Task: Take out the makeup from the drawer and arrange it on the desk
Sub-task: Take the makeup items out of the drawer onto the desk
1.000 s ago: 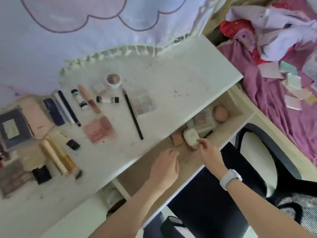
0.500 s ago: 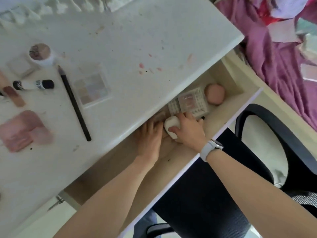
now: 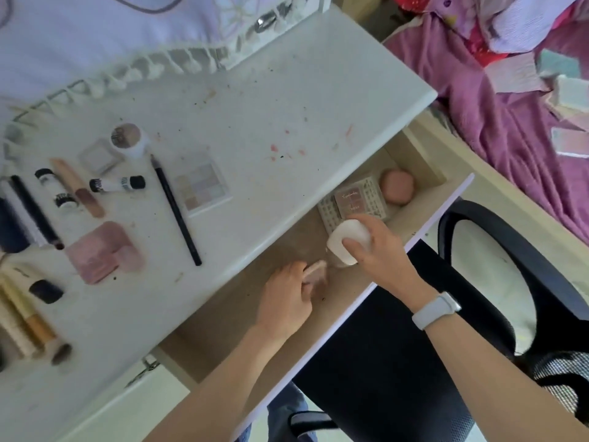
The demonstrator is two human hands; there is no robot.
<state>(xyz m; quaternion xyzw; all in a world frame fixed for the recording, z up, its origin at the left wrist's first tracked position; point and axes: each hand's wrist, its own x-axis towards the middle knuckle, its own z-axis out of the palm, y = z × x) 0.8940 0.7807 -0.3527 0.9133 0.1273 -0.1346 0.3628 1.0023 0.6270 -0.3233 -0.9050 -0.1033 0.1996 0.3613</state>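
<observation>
The right hand (image 3: 379,250) grips a white compact (image 3: 349,239) over the open drawer (image 3: 424,173), just under the desk (image 3: 287,122) edge. The left hand (image 3: 287,298) pinches a blurred pinkish item (image 3: 314,271) I cannot identify. Behind sit a small palette (image 3: 352,202) and a peach sponge (image 3: 396,186). The desk's stained right half lies bare; a black chair (image 3: 478,282) crowds the drawer front.

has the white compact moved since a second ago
Yes. The right hand grips the white compact, which now sits closer to the grid-patterned case and peach sponge in the drawer, no longer beside the small tan item.
</observation>
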